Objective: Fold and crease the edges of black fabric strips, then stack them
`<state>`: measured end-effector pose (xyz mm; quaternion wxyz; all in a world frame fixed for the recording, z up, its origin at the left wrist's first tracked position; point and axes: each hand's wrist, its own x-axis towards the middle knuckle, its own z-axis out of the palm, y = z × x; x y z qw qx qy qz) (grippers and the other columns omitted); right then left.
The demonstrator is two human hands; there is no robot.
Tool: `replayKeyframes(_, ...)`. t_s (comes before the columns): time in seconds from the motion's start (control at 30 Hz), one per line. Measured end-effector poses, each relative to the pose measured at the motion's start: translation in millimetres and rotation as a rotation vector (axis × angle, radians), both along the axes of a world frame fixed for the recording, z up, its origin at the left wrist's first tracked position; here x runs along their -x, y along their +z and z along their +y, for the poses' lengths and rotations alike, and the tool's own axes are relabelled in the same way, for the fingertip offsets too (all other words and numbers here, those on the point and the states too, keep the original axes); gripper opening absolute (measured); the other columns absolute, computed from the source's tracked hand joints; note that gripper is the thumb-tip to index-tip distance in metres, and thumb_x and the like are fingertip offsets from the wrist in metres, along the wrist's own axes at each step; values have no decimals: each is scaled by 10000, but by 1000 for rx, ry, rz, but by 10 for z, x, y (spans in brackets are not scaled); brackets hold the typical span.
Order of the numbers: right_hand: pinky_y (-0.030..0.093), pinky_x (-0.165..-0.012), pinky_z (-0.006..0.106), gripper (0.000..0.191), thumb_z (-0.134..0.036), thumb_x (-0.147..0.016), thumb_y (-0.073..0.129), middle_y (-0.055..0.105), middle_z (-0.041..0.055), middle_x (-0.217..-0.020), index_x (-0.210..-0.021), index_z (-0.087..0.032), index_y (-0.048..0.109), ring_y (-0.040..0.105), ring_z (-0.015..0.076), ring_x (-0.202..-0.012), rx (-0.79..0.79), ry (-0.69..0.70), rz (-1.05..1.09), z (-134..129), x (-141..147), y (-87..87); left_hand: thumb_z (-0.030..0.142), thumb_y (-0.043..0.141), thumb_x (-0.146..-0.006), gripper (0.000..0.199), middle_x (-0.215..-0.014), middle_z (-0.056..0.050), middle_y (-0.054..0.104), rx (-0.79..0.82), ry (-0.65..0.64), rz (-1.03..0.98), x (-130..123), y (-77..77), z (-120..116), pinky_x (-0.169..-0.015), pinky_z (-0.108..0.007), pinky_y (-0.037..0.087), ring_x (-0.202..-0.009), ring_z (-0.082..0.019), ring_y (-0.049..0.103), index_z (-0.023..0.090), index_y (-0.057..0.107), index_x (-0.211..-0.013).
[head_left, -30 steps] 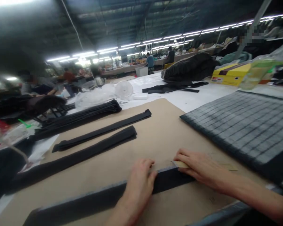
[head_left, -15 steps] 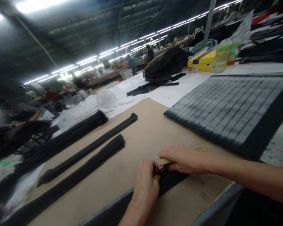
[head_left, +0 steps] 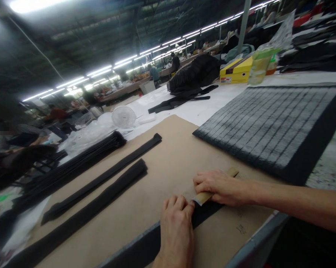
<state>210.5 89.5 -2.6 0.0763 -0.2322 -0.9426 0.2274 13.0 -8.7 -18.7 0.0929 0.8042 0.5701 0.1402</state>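
My left hand [head_left: 177, 225] lies over a black fabric strip [head_left: 205, 214], its fingers bent and pressed together at the strip's edge; the fingertips are partly hidden. The strip runs on to the lower left, where its edge looks grey. My right hand [head_left: 219, 188] is closed around a flat tan stick [head_left: 233, 171] with a pale, thin tip. That tip rests low over the strip, close beside my left fingertips. Under the strip is brown board or paper [head_left: 173, 149].
Two black strips, a narrow one [head_left: 109, 175] and a wider one [head_left: 89, 208], lie to the left beside a bundle of strips [head_left: 81, 160]. A grey-lined black panel [head_left: 268, 126] is at right. Behind stand a yellow box [head_left: 236, 70] and a plastic cup [head_left: 259, 67].
My right hand has drawn slightly right, away from my left hand, and more of the tan stick shows. My left hand has turned from a pinch to lying knuckles-up on the strip.
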Motion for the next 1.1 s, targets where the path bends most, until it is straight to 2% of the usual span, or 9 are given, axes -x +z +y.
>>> replayKeyframes(0.1,336,-683,305,218,-1,-743,497,583,15,-896,-788,-188,600,491,182,-823,-70,69,23,-25,-50,-12,130,493,-881,350,-977,-51,630,-72,-53,89,2,-75,-105,-839,-408,426,-911,-231,542,232,623,-1189)
replayKeyframes(0.2,344,-679,310,285,10,-760,483,585,20,-897,-882,-198,634,472,188,-809,-126,112,8,-34,-74,-21,113,490,-875,382,-1006,-63,615,-94,-53,110,-18,-83,-150,-864,-405,433,-930,-238,533,191,581,-1237)
replayKeyframes(0.33,366,-718,315,367,14,-778,462,598,27,-940,-1003,-213,642,498,196,-837,-120,144,-29,-6,-121,1,126,480,-926,229,-1051,-36,606,-24,-15,91,-50,-8,-103,-829,-347,451,-946,-211,533,216,632,-1073)
replayKeyframes(0.43,388,-768,318,377,17,-776,438,599,40,-967,-1003,-205,641,534,202,-889,-83,135,-72,22,-171,55,151,513,-933,142,-1006,-24,612,61,-18,86,-66,42,-61,-797,-313,452,-917,-191,543,207,634,-981)
replayKeyframes(0.6,409,-796,332,398,33,-741,420,607,55,-989,-985,-192,639,552,212,-908,-83,147,-107,41,-206,116,203,486,-963,265,-985,-17,612,18,-57,141,-96,91,-39,-809,-341,438,-903,-198,546,246,558,-1214)
replayKeyframes(0.7,421,-814,334,412,25,-796,405,615,62,-1046,-1042,-203,645,557,209,-931,-96,166,-105,37,-226,93,234,466,-971,262,-962,-12,607,18,-72,153,-106,135,-34,-799,-364,430,-885,-204,544,278,558,-1213)
replayKeyframes(0.8,432,-776,321,415,19,-820,400,619,70,-1060,-1077,-201,641,557,212,-925,-148,181,-113,22,-262,44,213,466,-963,253,-992,-20,609,15,-87,156,-129,163,-31,-818,-386,426,-900,-212,544,255,566,-1191)
replayKeyframes(0.93,438,-753,312,390,0,-837,401,616,82,-1043,-1094,-182,632,557,219,-911,-211,194,-134,1,-285,24,135,454,-949,251,-1060,-49,608,-57,-118,208,-193,129,-25,-859,-381,429,-964,-218,543,164,571,-1168)
replayKeyframes(1.1,440,-778,318,411,14,-769,404,615,70,-1003,-1048,-189,628,563,214,-907,-160,170,-149,18,-267,97,104,450,-948,191,-979,-40,618,-89,-121,207,-263,17,-28,-816,-325,450,-896,-192,556,138,601,-1059)
